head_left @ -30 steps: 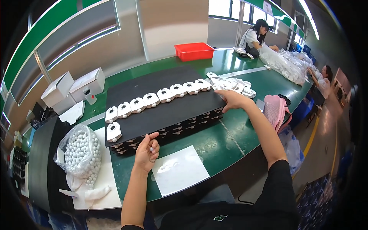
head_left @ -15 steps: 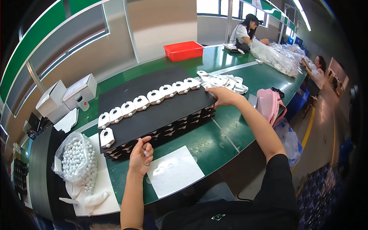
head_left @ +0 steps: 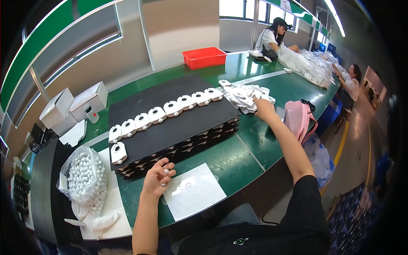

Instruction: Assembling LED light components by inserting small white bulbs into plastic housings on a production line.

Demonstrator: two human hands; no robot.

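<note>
My left hand [head_left: 158,178] is turned palm up in front of the black board stack, its curled fingers holding small white balls [head_left: 166,171]. At the right side of a pile of white plastic parts [head_left: 242,94], my right hand [head_left: 265,109] has its bent fingers down on a part; the fingertips are partly hidden. On the top black board [head_left: 182,123] stands a row of white parts [head_left: 171,108], each with a round dark opening and a white ball at its side. One more such part [head_left: 118,152] sits at the board's near left corner.
A clear bag of white balls [head_left: 88,176] stands at the left. White paper [head_left: 194,192] lies near the front edge. Farther off are a red tray [head_left: 205,58], white boxes [head_left: 88,100], a pink bag [head_left: 296,119] and two people by large clear bags [head_left: 304,68].
My right hand has left the board's right corner and moved right to the pile of white parts. My left hand's fingers have loosened a little, showing the balls.
</note>
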